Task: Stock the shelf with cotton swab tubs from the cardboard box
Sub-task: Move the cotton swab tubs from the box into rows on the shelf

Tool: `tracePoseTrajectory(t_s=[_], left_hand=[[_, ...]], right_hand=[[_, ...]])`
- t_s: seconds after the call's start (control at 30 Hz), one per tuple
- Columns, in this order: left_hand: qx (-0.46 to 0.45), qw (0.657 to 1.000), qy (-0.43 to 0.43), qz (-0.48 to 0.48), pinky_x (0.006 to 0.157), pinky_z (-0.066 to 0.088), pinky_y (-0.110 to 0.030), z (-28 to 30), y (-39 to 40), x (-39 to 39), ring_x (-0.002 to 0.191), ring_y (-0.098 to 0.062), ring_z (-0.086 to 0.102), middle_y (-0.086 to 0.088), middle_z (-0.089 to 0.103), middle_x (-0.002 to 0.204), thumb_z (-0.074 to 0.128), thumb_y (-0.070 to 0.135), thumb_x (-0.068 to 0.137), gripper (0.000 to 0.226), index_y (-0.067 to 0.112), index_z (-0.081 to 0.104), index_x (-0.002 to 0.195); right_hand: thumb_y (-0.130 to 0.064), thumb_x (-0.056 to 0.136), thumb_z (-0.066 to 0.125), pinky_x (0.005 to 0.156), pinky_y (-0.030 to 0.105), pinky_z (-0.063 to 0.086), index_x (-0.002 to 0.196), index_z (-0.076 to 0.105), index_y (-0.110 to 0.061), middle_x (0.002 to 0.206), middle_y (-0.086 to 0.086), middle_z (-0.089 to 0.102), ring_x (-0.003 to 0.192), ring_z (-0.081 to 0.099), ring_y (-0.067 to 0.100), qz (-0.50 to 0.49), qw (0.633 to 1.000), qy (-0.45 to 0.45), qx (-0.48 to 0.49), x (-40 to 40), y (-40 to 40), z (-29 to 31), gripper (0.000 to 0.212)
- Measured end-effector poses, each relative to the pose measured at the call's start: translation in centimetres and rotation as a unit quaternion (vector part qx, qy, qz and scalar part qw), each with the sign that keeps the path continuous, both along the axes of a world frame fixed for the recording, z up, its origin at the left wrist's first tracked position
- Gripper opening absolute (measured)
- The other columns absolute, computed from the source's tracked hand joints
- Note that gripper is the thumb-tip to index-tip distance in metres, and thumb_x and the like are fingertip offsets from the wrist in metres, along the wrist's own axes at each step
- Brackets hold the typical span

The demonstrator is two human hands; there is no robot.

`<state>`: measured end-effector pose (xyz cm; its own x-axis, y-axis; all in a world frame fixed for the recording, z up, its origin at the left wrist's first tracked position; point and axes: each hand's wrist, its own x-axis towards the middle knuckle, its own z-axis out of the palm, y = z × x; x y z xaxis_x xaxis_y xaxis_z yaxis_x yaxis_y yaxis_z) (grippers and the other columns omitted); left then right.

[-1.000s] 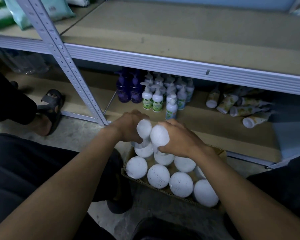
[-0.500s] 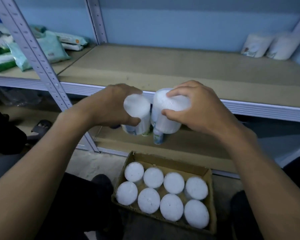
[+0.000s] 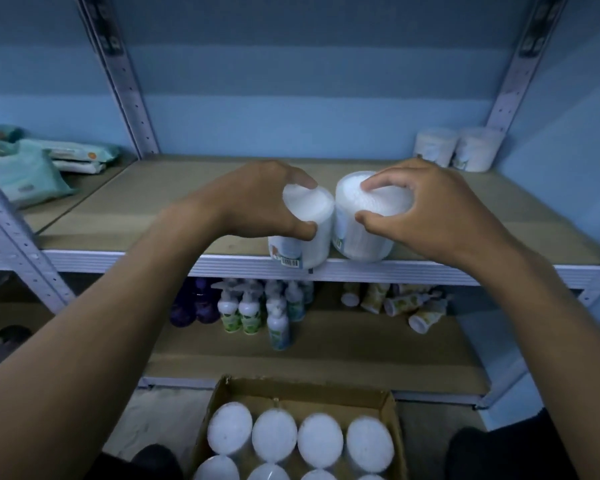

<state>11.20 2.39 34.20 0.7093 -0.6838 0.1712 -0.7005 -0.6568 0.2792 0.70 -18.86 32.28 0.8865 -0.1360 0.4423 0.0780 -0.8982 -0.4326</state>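
Both tubs have come up from in front of the lower shelf to the front edge of the middle shelf (image 3: 125, 216).
My left grip (image 3: 257, 206) pinches the left tub (image 3: 305, 233) by its lid, tilted over the lip; my right grip (image 3: 426, 209) clasps the right tub (image 3: 364, 233) from above. They touch, above the box (image 3: 219, 407).

the shelf (image 3: 160, 199) board carries two tubs (image 3: 458, 148) at its back right corner.
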Motion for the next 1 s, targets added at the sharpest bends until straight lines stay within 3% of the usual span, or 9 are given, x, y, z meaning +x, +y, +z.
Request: tracePoseTrajectory(t_s=[0.23, 0.63, 0.83, 1.0], left_hand=[[-0.023, 1.0, 0.01, -0.015, 0.084, 0.042, -0.025, 0.1, -3.7, 2.5, 0.113, -0.01, 0.056, 0.016, 0.062, 0.125, 0.075, 0.049, 0.07, 0.061, 0.038, 0.06, 0.129], [0.004, 0.999, 0.02, -0.036, 0.088, 0.04, -0.026, -1.0, -6.4, 4.3, 0.119, -0.011, 0.053, 0.015, 0.057, 0.134, 0.073, 0.055, 0.071, 0.061, 0.042, 0.058, 0.128], [0.016, 0.999, 0.003, -0.047, 0.101, 0.044, -0.035, -0.7, -6.1, 4.0, 0.121, -0.01, 0.052, 0.016, 0.056, 0.134, 0.075, 0.06, 0.068, 0.065, 0.043, 0.056, 0.127], [0.006, 0.997, -0.041, -0.062, 0.092, 0.043, -0.028, -0.1, -5.8, 3.4, 0.113, -0.006, 0.051, 0.018, 0.059, 0.125, 0.08, 0.053, 0.068, 0.055, 0.04, 0.065, 0.12]], right_hand=[[-0.041, 0.075, 0.076, 0.094, 0.02, 0.039, 0.113, 0.072, -0.036, 0.12, -0.014, 0.061, 0.112, 0.055, 0.005, -0.017, 1.0, 0.024, 0.002, 1.2, -3.3, 0.0, 0.039], [-0.043, 0.072, 0.073, 0.093, 0.023, 0.042, 0.107, 0.071, -0.037, 0.115, -0.016, 0.059, 0.107, 0.055, 0.004, -0.043, 0.998, 0.047, 0.019, 1.9, -5.6, -1.8, 0.036], [-0.05, 0.072, 0.076, 0.098, 0.029, 0.045, 0.114, 0.067, -0.037, 0.12, -0.016, 0.061, 0.113, 0.055, 0.006, -0.053, 0.997, 0.05, -0.01, 1.2, -5.4, -1.3, 0.045], [-0.04, 0.076, 0.08, 0.102, 0.038, 0.045, 0.123, 0.066, -0.035, 0.125, -0.013, 0.062, 0.12, 0.054, 0.012, -0.072, 0.995, 0.04, -0.053, 0.1, -4.2, -0.7, 0.05]])
